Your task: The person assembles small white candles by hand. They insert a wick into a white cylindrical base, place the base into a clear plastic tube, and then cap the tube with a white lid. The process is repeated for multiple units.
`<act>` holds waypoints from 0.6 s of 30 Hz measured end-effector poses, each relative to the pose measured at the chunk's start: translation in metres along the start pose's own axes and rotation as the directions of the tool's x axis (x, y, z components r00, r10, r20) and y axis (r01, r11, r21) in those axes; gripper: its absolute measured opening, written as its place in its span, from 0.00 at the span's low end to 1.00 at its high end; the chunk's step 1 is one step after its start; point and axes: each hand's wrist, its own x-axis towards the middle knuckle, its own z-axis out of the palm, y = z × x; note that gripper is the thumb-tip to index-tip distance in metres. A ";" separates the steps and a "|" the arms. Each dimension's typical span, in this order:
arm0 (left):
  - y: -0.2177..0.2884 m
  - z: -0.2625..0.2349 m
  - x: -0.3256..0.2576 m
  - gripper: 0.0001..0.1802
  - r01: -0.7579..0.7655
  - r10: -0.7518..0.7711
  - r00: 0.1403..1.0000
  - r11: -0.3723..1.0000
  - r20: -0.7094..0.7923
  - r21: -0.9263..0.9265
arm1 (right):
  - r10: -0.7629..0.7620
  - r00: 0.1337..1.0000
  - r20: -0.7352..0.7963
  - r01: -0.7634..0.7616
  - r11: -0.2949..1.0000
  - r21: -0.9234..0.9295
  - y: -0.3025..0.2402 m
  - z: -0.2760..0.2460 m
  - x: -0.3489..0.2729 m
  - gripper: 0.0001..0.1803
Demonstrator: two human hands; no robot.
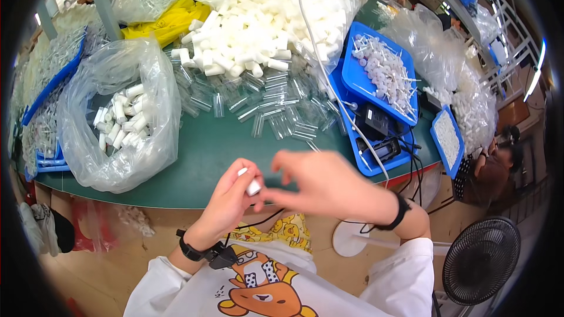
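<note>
Just beyond the table's near edge, my left hand (230, 199) is closed around a small white cylinder (254, 188), whose end sticks out between thumb and fingers. My right hand (320, 185), smeared by motion, is right beside it with fingers apart, and I see nothing held in it. Its fingertips come close to the cylinder; whether they touch cannot be told. On the green table (211, 161) ahead lie several clear plastic tubes (279, 105). Behind them rises a large heap of white cylinders (252, 29), partly inside a clear bag.
An open clear bag (158, 147) at left holds white capped pieces (123, 117). At right, a blue tray (367, 94) holds white stemmed parts (385, 70), near a black device (373, 120). A white cable (320, 53) crosses the table. A black fan (482, 261) stands lower right; other people sit beyond.
</note>
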 end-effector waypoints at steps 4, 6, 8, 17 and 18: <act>0.005 -0.020 -0.013 0.04 -0.023 0.026 0.991 0.999 -0.129 0.026 | 0.391 0.897 -0.205 -0.406 0.913 -0.038 0.078 -0.053 0.029 0.19; 0.008 -0.029 -0.015 0.04 -0.033 0.047 0.989 0.994 -0.140 0.104 | 0.331 0.818 -0.470 -0.508 0.800 -0.319 0.139 -0.083 0.041 0.15; 0.009 -0.030 -0.016 0.09 -0.057 0.071 0.989 0.993 -0.131 0.105 | 0.375 0.724 -0.579 -0.623 0.716 -0.314 0.204 -0.111 0.046 0.15; 0.025 -0.044 -0.027 0.25 -0.094 0.105 0.994 0.948 -0.021 0.303 | 0.398 0.629 -0.668 -0.678 0.700 -0.222 0.294 -0.113 0.049 0.15; 0.024 -0.045 -0.028 0.26 -0.117 0.114 0.993 0.943 0.028 0.313 | 0.390 0.634 -0.668 -0.671 0.707 -0.224 0.294 -0.111 0.050 0.14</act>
